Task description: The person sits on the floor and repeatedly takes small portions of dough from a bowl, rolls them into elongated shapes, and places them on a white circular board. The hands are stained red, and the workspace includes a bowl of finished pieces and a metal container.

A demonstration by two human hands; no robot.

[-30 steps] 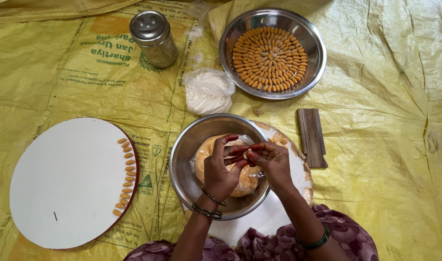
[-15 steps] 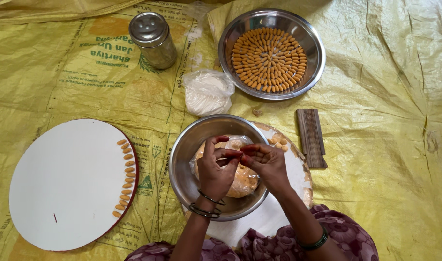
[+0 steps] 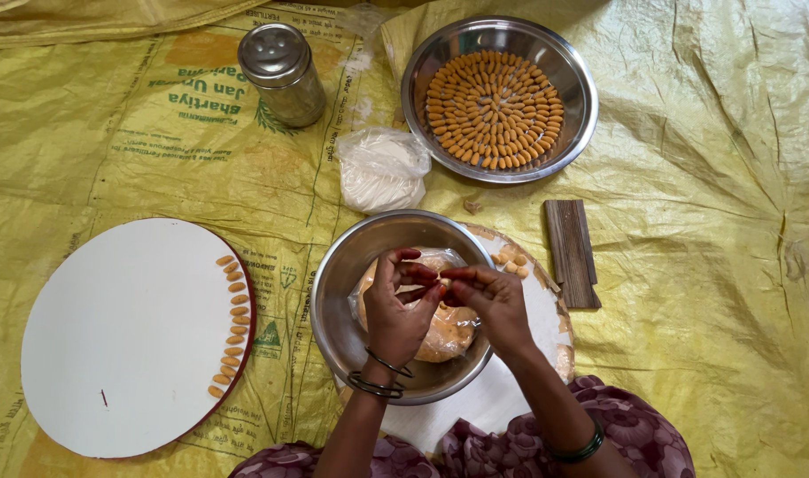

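Floor: yellow woven sheet [image 3: 705, 265] spread flat, everything laid on it
Left hand [image 3: 395, 310]: over the steel bowl [image 3: 333, 292], fingertips pinched together with the right's on a small bit of dough
Right hand [image 3: 493, 301]: fingers closed on the same bit, thumbs nearly touching
Dough [image 3: 449, 332]: orange lump in clear wrap, lying in the bowl under both hands
Handling: looks soft, light and a little sticky; a pinch at the lump's top edge with the fingertips should serve, since a hard squeeze would flatten the piece
Board [image 3: 130, 336]: white round, left of the bowl, a curved row of shaped pieces [image 3: 232, 323] along its right rim
Tray [image 3: 572, 62]: steel, at the far side, filled with rings of pieces
Change: hands sit a touch lower and closer together than half a second back; nothing else has shifted
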